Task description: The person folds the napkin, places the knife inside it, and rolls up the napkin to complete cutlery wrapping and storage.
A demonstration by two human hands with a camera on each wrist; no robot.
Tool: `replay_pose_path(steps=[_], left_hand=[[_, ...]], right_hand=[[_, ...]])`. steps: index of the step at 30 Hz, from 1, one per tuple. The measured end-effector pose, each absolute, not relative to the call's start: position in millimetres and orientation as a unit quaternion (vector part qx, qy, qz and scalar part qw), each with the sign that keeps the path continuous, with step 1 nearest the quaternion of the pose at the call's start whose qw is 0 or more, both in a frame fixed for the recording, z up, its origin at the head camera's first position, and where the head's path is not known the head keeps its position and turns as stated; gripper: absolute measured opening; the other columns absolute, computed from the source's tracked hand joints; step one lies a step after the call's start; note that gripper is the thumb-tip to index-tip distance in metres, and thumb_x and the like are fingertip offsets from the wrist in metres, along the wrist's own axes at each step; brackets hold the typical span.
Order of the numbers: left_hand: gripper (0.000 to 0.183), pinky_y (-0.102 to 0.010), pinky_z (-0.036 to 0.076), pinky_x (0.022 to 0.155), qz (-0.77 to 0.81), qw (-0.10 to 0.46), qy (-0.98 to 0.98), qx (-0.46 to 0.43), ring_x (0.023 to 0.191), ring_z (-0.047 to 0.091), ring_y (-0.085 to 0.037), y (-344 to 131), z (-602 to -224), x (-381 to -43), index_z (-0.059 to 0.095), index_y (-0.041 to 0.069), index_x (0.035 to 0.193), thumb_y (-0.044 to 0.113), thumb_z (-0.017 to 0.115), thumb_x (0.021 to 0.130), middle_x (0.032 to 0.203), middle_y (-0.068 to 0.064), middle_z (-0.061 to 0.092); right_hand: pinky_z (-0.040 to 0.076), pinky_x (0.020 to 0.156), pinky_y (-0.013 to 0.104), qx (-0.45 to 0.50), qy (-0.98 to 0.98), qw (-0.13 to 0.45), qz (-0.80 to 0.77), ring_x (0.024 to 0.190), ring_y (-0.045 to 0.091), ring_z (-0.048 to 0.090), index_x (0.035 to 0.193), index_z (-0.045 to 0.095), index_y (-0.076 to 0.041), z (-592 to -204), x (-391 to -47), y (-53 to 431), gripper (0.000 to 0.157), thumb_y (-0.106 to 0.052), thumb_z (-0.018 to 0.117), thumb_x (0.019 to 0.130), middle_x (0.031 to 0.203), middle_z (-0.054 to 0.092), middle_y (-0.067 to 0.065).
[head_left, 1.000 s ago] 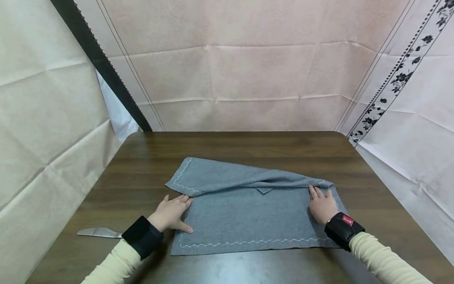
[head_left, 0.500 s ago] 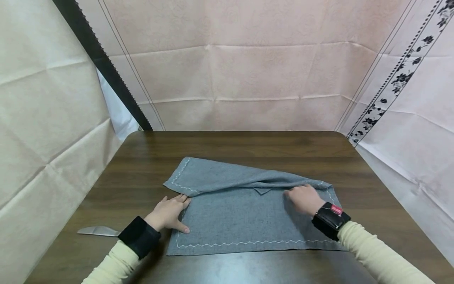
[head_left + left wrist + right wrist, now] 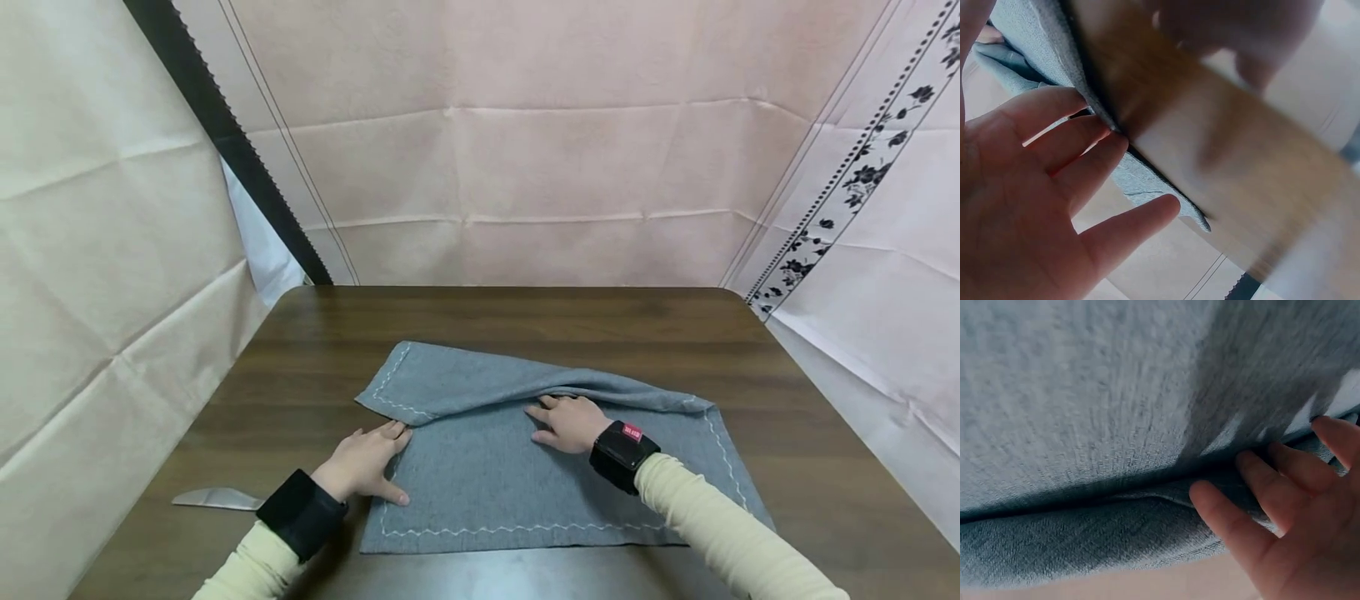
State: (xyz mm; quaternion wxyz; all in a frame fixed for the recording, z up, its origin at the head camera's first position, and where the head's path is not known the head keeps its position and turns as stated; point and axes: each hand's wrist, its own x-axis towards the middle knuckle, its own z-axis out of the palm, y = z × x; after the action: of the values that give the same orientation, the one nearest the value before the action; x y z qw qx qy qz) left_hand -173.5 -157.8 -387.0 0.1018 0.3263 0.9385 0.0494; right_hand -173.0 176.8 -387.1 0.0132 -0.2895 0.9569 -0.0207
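A blue-grey cloth [image 3: 480,483] with white wavy stitching near its edges lies on the table. Its far side is turned over into a slanting flap [image 3: 480,371], wider at the left corner. My left hand [image 3: 362,462] rests at the cloth's left edge with fingers and thumb spread; in the left wrist view the fingertips meet the cloth's edge. Near the middle of the flap's lower edge is my right hand [image 3: 572,423]. Its fingers are extended, and in the right wrist view the fingertips [image 3: 1200,490] touch along the rolled fold [image 3: 1097,531].
On the brown wooden table [image 3: 300,375], a metal blade like a knife's [image 3: 217,498] lies left of the cloth, its other end hidden behind the left wristband. Pale cloth sheets [image 3: 562,167] hang behind and on both sides of the table.
My right hand has moved left along the fold, from the right end to the middle. The small cloth triangle below the fold no longer shows. My left hand has stayed in place.
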Motion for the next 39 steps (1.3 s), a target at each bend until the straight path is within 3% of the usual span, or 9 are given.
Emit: replay_pose_path(steps=[9,25,34,39], left_hand=[[0.092,-0.059,0.033,0.091,0.046,0.091,0.938,0.332,0.126,0.037,-0.03,-162.2,-391.0,-176.7,0.047,-0.003,0.129,0.05,0.078,0.061,0.137,-0.019,0.04],[0.093,-0.058,0.034,0.09,0.047,0.09,0.938,0.332,0.128,0.035,-0.028,-166.4,-389.6,-180.1,0.047,-0.001,0.131,0.051,0.078,0.06,0.14,-0.017,0.037],[0.093,-0.059,0.036,0.088,0.039,0.094,0.935,0.34,0.128,0.036,-0.028,-163.8,-391.9,-183.6,0.047,-0.001,0.131,0.052,0.077,0.061,0.139,-0.017,0.038],[0.094,-0.058,0.036,0.088,0.038,0.097,0.937,0.334,0.128,0.035,-0.027,-165.1,-392.4,-186.1,0.047,0.0,0.131,0.053,0.077,0.06,0.14,-0.016,0.037]], right_hand=[[0.042,0.086,0.043,-0.217,0.976,0.028,-0.016,0.112,0.03,0.051,0.127,0.054,-0.008,-394.7,-206.5,171.7,0.046,-0.036,0.054,0.09,0.125,0.053,0.015],[0.039,0.089,0.047,-0.126,0.989,0.064,-0.052,0.114,0.032,0.049,0.126,0.056,-0.009,-390.9,-250.0,174.9,0.044,-0.034,0.053,0.091,0.124,0.054,0.014],[0.039,0.088,0.05,-0.097,0.994,0.013,-0.048,0.114,0.037,0.047,0.129,0.05,-0.002,-393.5,-267.0,193.8,0.049,-0.032,0.055,0.089,0.127,0.05,0.021],[0.038,0.088,0.054,-0.075,0.996,0.015,-0.051,0.118,0.042,0.041,0.133,0.044,-0.001,-392.5,-272.6,202.5,0.052,-0.03,0.054,0.09,0.134,0.041,0.024]])
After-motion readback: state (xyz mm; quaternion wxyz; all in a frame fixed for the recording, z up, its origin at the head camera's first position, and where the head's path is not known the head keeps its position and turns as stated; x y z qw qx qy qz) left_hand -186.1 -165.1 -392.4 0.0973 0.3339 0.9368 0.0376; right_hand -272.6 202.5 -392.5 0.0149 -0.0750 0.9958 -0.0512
